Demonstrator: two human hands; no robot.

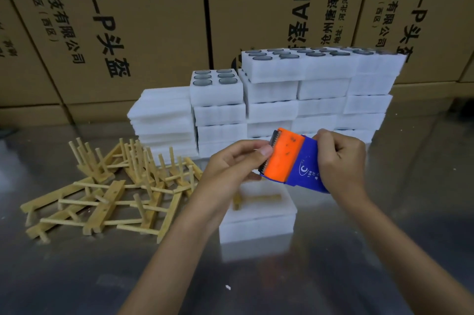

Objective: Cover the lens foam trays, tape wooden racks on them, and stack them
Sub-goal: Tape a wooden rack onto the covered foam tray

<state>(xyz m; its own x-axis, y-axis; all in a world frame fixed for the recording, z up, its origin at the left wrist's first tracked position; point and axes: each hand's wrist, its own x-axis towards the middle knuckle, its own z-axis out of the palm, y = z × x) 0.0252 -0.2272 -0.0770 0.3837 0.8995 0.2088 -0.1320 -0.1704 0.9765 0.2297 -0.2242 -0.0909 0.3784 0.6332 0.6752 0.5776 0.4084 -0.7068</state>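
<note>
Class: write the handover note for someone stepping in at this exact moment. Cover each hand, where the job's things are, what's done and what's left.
Right hand grips the tape dispenser; left hand pinches at its toothed end.
Covered tray sits in front on the table, a rack lying on top; whether tape is on it cannot be told.
Loose racks are piled at left. Open trays and foam covers are stacked behind.
Left: tape this rack, stack the tray, repeat for the rest.

Bare table [384, 250] lies open in front and to the right. Left — a tangle of wooden racks [110, 186]. Behind — stacked foam trays [295, 99] wall off the boxes [154, 19]; one covered tray [259, 217] sits mid-table.
</note>
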